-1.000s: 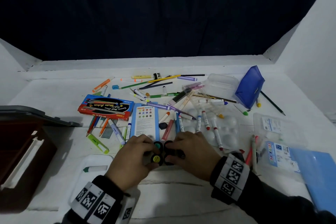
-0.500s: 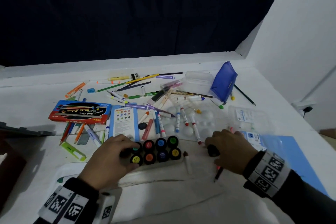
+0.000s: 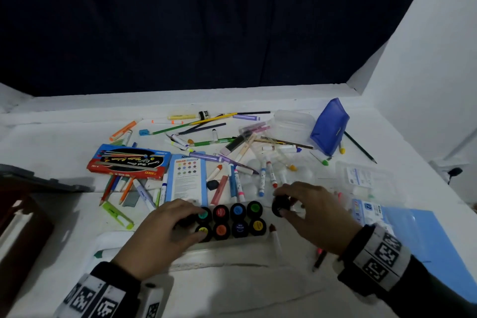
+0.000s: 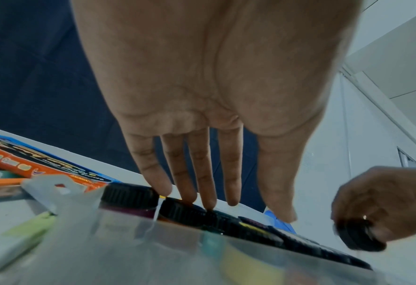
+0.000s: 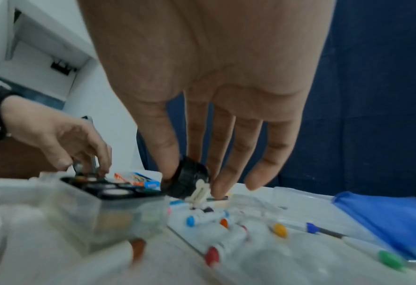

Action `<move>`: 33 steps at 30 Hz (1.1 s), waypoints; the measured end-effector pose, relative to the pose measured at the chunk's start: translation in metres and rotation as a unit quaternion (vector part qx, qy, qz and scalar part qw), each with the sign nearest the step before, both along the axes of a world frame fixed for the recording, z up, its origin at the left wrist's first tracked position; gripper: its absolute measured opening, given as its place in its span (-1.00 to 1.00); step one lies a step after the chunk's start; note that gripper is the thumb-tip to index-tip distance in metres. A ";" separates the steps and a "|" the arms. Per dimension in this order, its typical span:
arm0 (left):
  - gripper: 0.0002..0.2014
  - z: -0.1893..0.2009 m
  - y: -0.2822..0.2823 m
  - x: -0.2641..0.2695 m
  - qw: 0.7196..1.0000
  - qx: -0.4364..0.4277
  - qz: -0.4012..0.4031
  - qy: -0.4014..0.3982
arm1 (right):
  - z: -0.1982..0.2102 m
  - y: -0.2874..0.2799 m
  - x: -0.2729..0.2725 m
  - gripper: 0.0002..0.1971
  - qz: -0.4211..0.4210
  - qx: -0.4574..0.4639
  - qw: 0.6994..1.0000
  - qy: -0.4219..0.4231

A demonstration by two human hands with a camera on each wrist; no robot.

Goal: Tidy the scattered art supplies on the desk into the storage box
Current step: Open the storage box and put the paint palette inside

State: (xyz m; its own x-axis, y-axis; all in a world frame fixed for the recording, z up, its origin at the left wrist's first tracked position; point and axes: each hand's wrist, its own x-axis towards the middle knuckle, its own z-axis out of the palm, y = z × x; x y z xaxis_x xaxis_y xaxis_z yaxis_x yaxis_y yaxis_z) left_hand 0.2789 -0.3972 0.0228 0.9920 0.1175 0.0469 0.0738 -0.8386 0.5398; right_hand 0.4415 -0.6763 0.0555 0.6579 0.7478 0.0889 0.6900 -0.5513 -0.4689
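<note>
**Black-capped pot heads for the paint tray**

Black plastic caps mark two rows of paint pots (image 3: 231, 219) standing in a clear tray (image 5: 119, 217) on the white surface (image 3: 232, 286). The left hand (image 3: 165, 235) rests on the tray's left end, straight fingers pressing on the pot caps; this grip is open and, I judge, serves to keep the light tray from sliding.

The right hand (image 3: 313, 212) holds one loose pot (image 3: 280, 206) just beside the tray's right end, pinched by its cap between thumb and fingertips (image 5: 220, 190). The pot hangs tilted and clear of the surface. It looks to be on its way to join the set, so that the paints can go away as one piece.

Markers (image 3: 268, 175), pencils (image 3: 201, 121), a crayon box (image 3: 129, 161), a colour card (image 3: 187, 178) and a blue pouch (image 3: 329, 128) lie scattered beyond the tray. A dark brown storage box (image 3: 18, 235) with a grey lid shows at the left edge, well apart from the hands. Nearly all the supplies are yet to be packed.
</note>
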 end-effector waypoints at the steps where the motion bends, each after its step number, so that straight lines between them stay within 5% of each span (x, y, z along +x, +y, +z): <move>1: -0.57 0.000 0.002 -0.003 1.000 -0.006 0.008 -0.011 | 0.000 0.009 -0.004 -0.68 0.006 0.043 0.999 0.017; 6: -0.41 -0.005 0.022 -0.022 0.997 0.003 0.065 -0.028 | -0.004 0.056 -0.024 -0.63 0.081 0.147 0.982 0.085; 10: -0.24 -0.010 0.037 -0.033 0.997 0.008 0.068 0.034 | -0.004 0.093 -0.044 -0.79 0.122 0.151 0.976 0.101; 15: -0.27 -0.014 0.050 -0.036 0.997 -0.048 0.050 0.034 | -0.004 0.126 -0.063 -0.71 0.188 0.038 0.976 0.098; 21: -0.30 -0.016 0.059 -0.041 0.995 -0.087 0.044 0.026 | -0.025 0.149 -0.067 -0.73 0.251 -0.069 0.963 -0.063; 33: -0.49 -0.007 0.068 -0.032 0.997 -0.066 0.024 0.033 | -0.016 0.165 -0.061 -0.73 0.246 -0.134 0.960 -0.024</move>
